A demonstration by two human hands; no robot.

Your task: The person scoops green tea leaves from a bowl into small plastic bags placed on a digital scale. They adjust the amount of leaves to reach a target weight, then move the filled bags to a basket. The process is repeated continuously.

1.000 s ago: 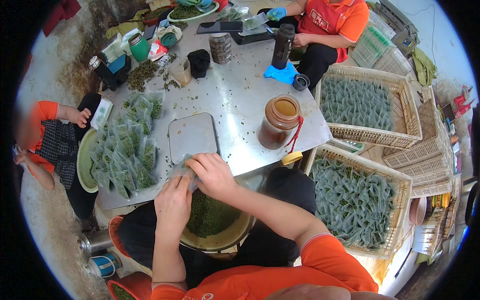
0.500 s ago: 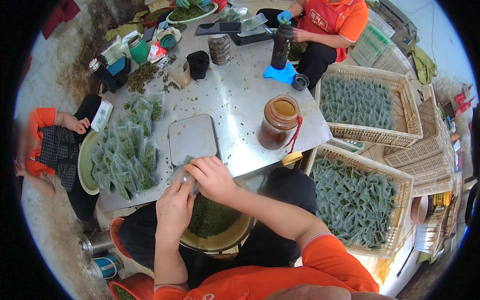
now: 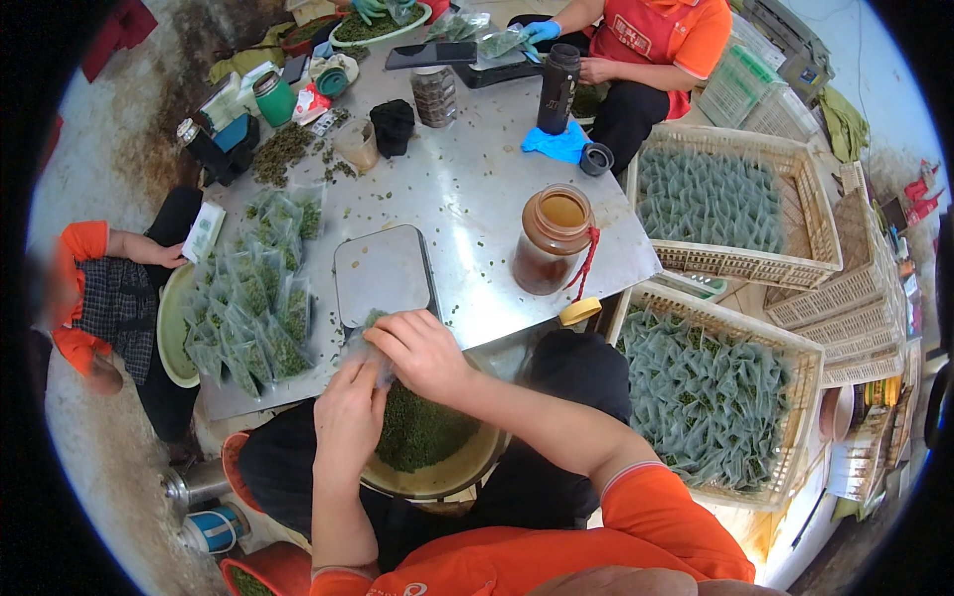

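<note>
Both my hands meet over the near edge of the metal table, closed on a small clear plastic bag [image 3: 370, 348]. My left hand [image 3: 348, 412] pinches its lower side, and my right hand [image 3: 422, 348] grips it from above. What the bag holds is mostly hidden by my fingers; a little green shows at its top. Just below my hands a wide basin [image 3: 427, 437] of green dried leaf rests at my lap. Directly beyond them lies a flat scale [image 3: 383, 278] with a bare metal plate. Filled clear bags [image 3: 253, 298] are heaped to the left.
A brown jar [image 3: 553, 238] with a red cord stands on the metal table [image 3: 467, 209], its yellow lid [image 3: 580, 311] hanging by the edge. Cream crates [image 3: 810, 348] of filled bags stand at right. One co-worker sits at left; others with blue gloves [image 3: 542, 32] work across the table.
My hands stay almost in place on the bag. Across the table, a co-worker's gloved hand has moved left to a filled bag by the far scale. The left co-worker's hand has shifted toward a white box.
</note>
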